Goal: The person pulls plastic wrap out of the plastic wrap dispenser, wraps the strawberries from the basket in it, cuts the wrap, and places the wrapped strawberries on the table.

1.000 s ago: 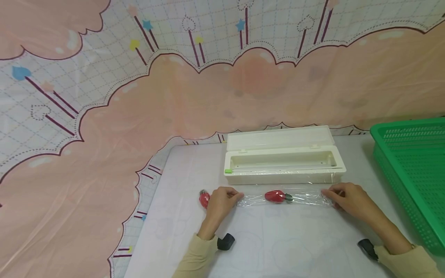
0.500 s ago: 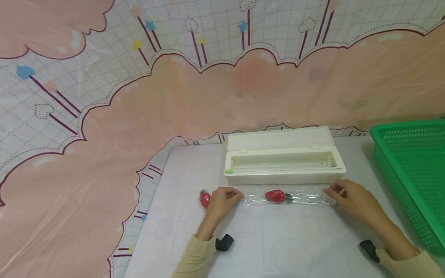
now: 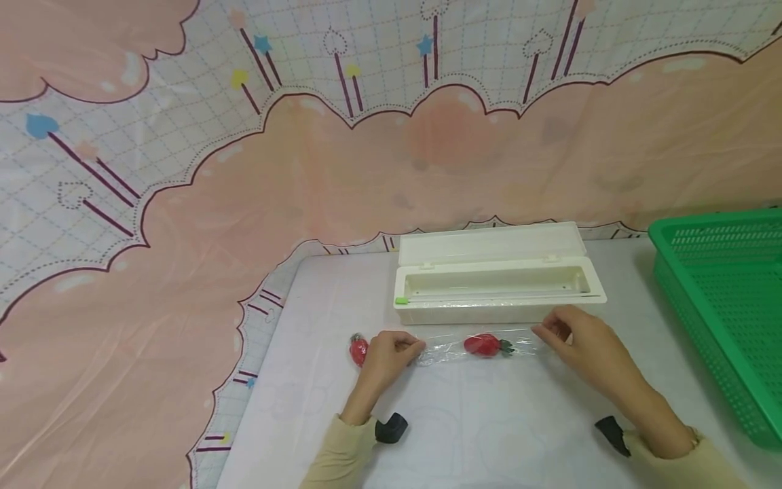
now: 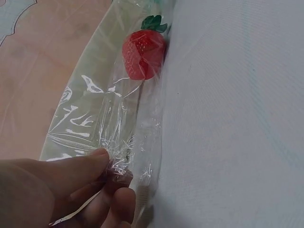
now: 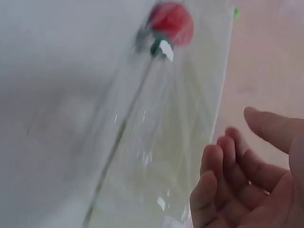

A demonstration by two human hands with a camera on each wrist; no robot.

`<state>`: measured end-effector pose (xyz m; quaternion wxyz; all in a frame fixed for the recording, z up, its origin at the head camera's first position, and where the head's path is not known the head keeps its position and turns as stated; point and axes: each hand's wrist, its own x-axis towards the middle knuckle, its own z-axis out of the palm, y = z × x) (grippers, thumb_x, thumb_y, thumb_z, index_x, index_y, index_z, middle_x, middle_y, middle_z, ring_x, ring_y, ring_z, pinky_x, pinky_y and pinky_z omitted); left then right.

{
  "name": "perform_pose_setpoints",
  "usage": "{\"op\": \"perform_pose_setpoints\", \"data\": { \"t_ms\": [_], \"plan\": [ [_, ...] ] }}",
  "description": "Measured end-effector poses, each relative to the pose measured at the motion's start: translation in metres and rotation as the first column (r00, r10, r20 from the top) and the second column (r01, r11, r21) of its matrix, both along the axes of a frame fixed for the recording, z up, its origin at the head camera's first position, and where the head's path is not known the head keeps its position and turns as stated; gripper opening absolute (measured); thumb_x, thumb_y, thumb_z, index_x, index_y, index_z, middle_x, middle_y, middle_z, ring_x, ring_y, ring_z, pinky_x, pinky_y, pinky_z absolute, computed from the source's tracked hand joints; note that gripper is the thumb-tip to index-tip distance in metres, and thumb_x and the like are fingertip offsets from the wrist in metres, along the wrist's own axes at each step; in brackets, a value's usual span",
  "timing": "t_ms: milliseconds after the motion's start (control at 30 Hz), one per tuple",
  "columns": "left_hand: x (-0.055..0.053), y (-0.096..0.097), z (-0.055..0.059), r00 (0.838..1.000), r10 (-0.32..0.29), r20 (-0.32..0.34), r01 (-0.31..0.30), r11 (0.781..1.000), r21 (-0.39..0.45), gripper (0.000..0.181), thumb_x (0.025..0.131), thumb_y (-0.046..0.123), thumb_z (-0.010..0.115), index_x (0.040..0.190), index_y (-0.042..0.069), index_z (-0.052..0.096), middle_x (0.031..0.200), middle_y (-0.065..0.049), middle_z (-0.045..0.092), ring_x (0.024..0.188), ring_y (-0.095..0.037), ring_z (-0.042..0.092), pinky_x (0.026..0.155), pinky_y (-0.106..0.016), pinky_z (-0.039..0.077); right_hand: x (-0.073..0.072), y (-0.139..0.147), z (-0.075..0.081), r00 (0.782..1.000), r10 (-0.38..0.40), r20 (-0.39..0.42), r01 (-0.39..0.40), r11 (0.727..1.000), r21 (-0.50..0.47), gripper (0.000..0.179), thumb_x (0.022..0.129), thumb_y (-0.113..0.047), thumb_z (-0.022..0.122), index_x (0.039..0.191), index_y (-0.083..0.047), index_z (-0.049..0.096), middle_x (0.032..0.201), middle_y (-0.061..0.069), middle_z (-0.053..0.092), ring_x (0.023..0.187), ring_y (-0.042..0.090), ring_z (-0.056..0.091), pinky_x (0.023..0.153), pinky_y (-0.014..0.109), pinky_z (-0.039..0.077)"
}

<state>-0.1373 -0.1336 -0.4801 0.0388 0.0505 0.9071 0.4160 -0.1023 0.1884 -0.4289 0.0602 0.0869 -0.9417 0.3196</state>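
Observation:
A red strawberry (image 3: 482, 345) with green leaves lies wrapped in a long strip of clear plastic wrap (image 3: 442, 350), in front of the white box. My left hand (image 3: 385, 360) pinches the strip's left end, where the film is bunched between thumb and fingertips (image 4: 124, 199). At the other end is my right hand (image 3: 586, 350); the right wrist view shows its thumb (image 5: 268, 128) spread away from the loosely bent fingers, with no film between them. A second strawberry (image 3: 358, 350) sits just left of my left hand, partly hidden by it.
Behind the strip stands a white plastic wrap dispenser box (image 3: 489, 314), its lid (image 3: 489, 246) raised and a green slider (image 3: 401, 301) at its front left. A green basket (image 3: 690, 305) stands at the right. Patterned cloth (image 3: 342, 183) covers the wall behind.
My right hand has come off the strip's right end and moved left and slightly back, closer to the strawberry. My left hand stays on its end, almost still.

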Motion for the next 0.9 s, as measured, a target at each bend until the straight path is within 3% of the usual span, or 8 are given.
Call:
{"op": "perform_pose_setpoints", "data": {
  "t_ms": [267, 533, 700, 900],
  "plan": [
    [0.0, -0.002, -0.001, 1.0, -0.019, -0.006, 0.019, 1.0, 0.014, 0.015, 0.089, 0.021, 0.075, 0.087, 0.006, 0.078, 0.07, 0.001, 0.071, 0.061, -0.003, 0.057, 0.056, -0.019, 0.045, -0.008, -0.04, -0.009, 0.992, 0.129, 0.003, -0.129, 0.989, -0.074, 0.01, 0.089, -0.018, 0.075, 0.082, -0.014, 0.069, 0.072, -0.009, 0.06, 0.071, 0.009, 0.053, 0.061, 0.023, 0.046],
    [0.001, 0.0, 0.002, 1.0, -0.026, -0.006, 0.027, 0.999, 0.026, 0.015, 0.088, 0.021, 0.075, 0.087, 0.006, 0.078, 0.069, 0.0, 0.071, 0.06, -0.002, 0.057, 0.055, -0.018, 0.045, -0.017, -0.069, -0.02, 0.976, 0.22, 0.002, -0.218, 0.967, -0.13, 0.005, 0.086, -0.018, 0.078, 0.086, -0.014, 0.074, 0.081, -0.01, 0.066, 0.081, 0.01, 0.059, 0.074, 0.03, 0.054],
    [0.002, 0.001, 0.002, 0.999, -0.04, -0.015, 0.041, 0.999, 0.029, 0.015, 0.088, 0.02, 0.075, 0.087, 0.006, 0.078, 0.068, 0.0, 0.071, 0.06, -0.002, 0.057, 0.055, -0.018, 0.045, -0.021, -0.084, -0.024, 0.966, 0.259, -0.017, -0.259, 0.96, -0.105, 0.006, 0.086, -0.019, 0.077, 0.085, -0.015, 0.073, 0.077, -0.011, 0.063, 0.076, 0.007, 0.054, 0.069, 0.025, 0.051],
    [0.0, -0.001, 0.002, 0.999, -0.038, -0.005, 0.038, 0.999, 0.02, 0.016, 0.089, 0.021, 0.074, 0.086, 0.005, 0.078, 0.068, 0.0, 0.07, 0.06, -0.002, 0.056, 0.055, -0.019, 0.045, -0.026, -0.105, -0.03, 0.938, 0.344, -0.049, -0.347, 0.932, -0.103, 0.012, 0.089, -0.019, 0.074, 0.078, -0.013, 0.072, 0.069, -0.011, 0.062, 0.063, 0.0, 0.048, 0.06, 0.02, 0.045]
  ]
}}
